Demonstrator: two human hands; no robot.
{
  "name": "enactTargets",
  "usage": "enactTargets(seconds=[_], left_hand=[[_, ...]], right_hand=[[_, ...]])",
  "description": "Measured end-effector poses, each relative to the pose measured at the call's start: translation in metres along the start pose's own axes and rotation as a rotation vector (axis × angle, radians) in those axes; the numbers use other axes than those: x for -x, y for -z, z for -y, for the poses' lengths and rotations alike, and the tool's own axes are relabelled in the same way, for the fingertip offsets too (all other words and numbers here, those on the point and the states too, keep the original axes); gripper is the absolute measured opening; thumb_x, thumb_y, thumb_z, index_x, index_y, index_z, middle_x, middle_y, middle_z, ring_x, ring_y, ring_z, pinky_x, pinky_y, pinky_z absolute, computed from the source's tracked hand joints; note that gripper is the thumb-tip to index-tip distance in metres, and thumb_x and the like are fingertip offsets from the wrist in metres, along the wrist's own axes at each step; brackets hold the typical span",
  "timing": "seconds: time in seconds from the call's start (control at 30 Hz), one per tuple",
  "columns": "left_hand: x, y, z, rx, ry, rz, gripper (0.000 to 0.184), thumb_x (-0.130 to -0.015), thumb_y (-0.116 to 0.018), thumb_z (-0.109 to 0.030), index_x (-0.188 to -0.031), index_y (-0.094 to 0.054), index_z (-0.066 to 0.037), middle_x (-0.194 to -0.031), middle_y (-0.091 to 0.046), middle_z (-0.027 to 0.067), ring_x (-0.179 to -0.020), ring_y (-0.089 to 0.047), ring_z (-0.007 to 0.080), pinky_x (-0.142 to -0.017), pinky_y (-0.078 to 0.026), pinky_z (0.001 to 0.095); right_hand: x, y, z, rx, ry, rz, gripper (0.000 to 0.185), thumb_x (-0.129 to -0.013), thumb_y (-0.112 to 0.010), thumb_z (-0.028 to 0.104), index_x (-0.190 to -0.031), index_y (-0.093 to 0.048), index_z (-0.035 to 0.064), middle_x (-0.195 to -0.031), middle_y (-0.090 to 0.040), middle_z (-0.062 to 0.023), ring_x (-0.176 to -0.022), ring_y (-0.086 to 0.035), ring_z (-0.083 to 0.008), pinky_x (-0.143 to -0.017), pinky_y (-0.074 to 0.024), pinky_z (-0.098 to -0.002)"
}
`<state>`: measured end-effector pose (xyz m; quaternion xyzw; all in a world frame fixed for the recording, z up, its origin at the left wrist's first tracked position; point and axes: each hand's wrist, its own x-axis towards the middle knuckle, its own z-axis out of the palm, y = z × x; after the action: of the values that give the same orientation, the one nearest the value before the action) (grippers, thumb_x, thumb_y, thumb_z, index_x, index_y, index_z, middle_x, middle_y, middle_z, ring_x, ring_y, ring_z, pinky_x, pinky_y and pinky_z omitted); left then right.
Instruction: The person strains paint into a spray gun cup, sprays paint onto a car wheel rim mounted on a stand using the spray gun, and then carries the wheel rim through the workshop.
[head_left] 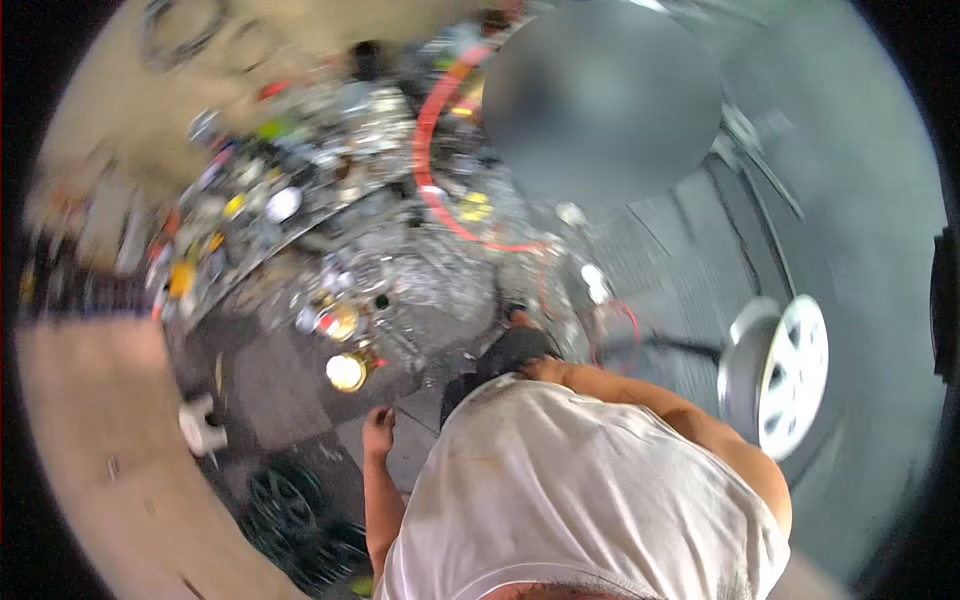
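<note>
My left hand (378, 430) hangs low at my side over the grey floor, clear of the things around it. Its fingers look blurred and dark at the tips, and nothing can be made out in them. Close to it on the floor stands a can with a shiny gold rim (347, 372). Against the front of my dark trousers (507, 352) rests my right hand (545, 369), its fingers mostly hidden. Both arms come out of a white sleeveless shirt (570, 480).
Ahead is a cluttered bench (330, 225) with bottles, cans and small parts. A red hose (424, 150) curves past it. On the right stands a silver wheel rim (793, 378); dark wheel rims (285, 495) lie at lower left. A grey blurred oval (600, 100) hides the upper middle.
</note>
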<state>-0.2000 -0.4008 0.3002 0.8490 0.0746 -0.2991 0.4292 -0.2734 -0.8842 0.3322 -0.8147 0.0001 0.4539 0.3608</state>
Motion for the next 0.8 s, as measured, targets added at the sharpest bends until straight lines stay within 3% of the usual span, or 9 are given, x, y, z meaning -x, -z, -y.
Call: enactTargets(seconds=[0.2,0.3,0.33,0.47,0.6,0.67,0.73,0.77,0.8], left_hand=[[-0.017,-0.035,0.016,0.325,-0.013,0.513,0.02,-0.099,-0.067,-0.014,-0.115,-0.07,-0.002,-0.098,-0.073,0.0073,-0.086,-0.067,0.0181,-0.078,-0.054,0.032],[-0.094,-0.11,0.034,-0.122,-0.071,0.661,0.028,-0.098,-0.068,-0.017,-0.123,-0.068,-0.003,-0.101,-0.074,0.0094,-0.09,-0.069,0.0214,-0.083,-0.055,0.0343],[-0.071,-0.114,-0.055,-0.4,-0.386,0.648,0.034,-0.097,-0.069,-0.02,-0.126,-0.067,-0.003,-0.102,-0.074,0.0111,-0.093,-0.07,0.0233,-0.087,-0.054,0.0353],[-0.1,-0.196,-0.194,-0.445,-0.563,0.587,0.033,-0.097,-0.07,-0.023,-0.122,-0.068,-0.001,-0.096,-0.072,0.0112,-0.088,-0.067,0.022,-0.083,-0.052,0.0351],[-0.101,-0.282,-0.312,-0.191,-0.558,0.708,0.031,-0.104,-0.062,-0.025,-0.125,-0.066,-0.003,-0.103,-0.072,0.0072,-0.089,-0.064,0.0138,-0.08,-0.049,0.0294],[-0.069,-0.338,-0.37,-0.172,-0.529,0.771,0.032,-0.105,-0.06,-0.026,-0.127,-0.066,-0.003,-0.107,-0.073,0.0077,-0.091,-0.064,0.0133,-0.081,-0.05,0.0289],[-0.035,-0.413,-0.413,-0.164,-0.505,0.909,0.035,-0.107,-0.056,-0.028,-0.131,-0.064,-0.003,-0.115,-0.073,0.0094,-0.095,-0.065,0.0138,-0.085,-0.051,0.0292],[-0.017,-0.457,-0.43,-0.173,-0.509,0.988,0.037,-0.107,-0.055,-0.029,-0.133,-0.063,-0.003,-0.119,-0.072,0.0107,-0.098,-0.065,0.0147,-0.088,-0.052,0.03],[0.002,-0.502,-0.442,-0.158,-0.486,1.08,0.038,-0.108,-0.055,-0.028,-0.135,-0.062,-0.002,-0.122,-0.072,0.0115,-0.1,-0.066,0.0159,-0.091,-0.052,0.0305]], right_hand=[[0.129,-0.025,-0.051,-0.587,-0.276,-0.5,0.072,-0.094,-0.065,0.055,-0.139,-0.06,-0.0011,-0.136,-0.064,-0.0251,-0.127,-0.061,-0.0384,-0.107,-0.0458,-0.0448],[0.157,-0.081,-0.142,-0.645,-0.515,-0.922,0.072,-0.091,-0.07,0.052,-0.135,-0.062,-0.0038,-0.128,-0.069,-0.0256,-0.119,-0.066,-0.0388,-0.102,-0.0504,-0.0423],[0.174,-0.098,-0.156,-0.711,-0.631,-0.965,0.071,-0.09,-0.07,0.052,-0.132,-0.064,-0.0045,-0.126,-0.069,-0.0264,-0.118,-0.067,-0.0393,-0.101,-0.0507,-0.0424],[0.224,-0.178,-0.22,-0.788,-0.883,-1.002,0.061,-0.092,-0.069,0.051,-0.108,-0.073,-0.0081,-0.109,-0.072,-0.0309,-0.107,-0.069,-0.044,-0.091,-0.0526,-0.0476],[0.271,-0.259,-0.275,-1.506,-0.913,-0.991,0.051,-0.097,-0.064,0.045,-0.11,-0.073,-0.0035,-0.106,-0.075,-0.0212,-0.098,-0.071,-0.0377,-0.087,-0.054,-0.0497],[0.289,-0.313,-0.32,-1.909,-0.813,-1.207,0.051,-0.107,-0.042,0.05,-0.122,-0.066,0.0074,-0.104,-0.071,-0.0141,-0.093,-0.065,-0.0262,-0.086,-0.0494,-0.0449],[0.301,-0.413,-0.45,-2.349,-0.361,-1.223,0.049,-0.106,-0.048,0.046,-0.128,-0.065,0.0063,-0.117,-0.073,-0.0141,-0.099,-0.07,-0.0319,-0.084,-0.0541,-0.0507],[0.342,-0.376,-0.425,-2.374,-0.514,-1.444,0.057,-0.106,-0.043,0.053,-0.132,-0.063,0.0065,-0.127,-0.069,-0.0145,-0.106,-0.069,-0.0307,-0.09,-0.0532,-0.056],[0.371,-0.36,-0.431,-2.179,-0.303,-1.84,0.068,-0.102,-0.043,0.062,-0.14,-0.056,0.0073,-0.131,-0.067,-0.016,-0.111,-0.068,-0.0322,-0.097,-0.0502,-0.0583]])
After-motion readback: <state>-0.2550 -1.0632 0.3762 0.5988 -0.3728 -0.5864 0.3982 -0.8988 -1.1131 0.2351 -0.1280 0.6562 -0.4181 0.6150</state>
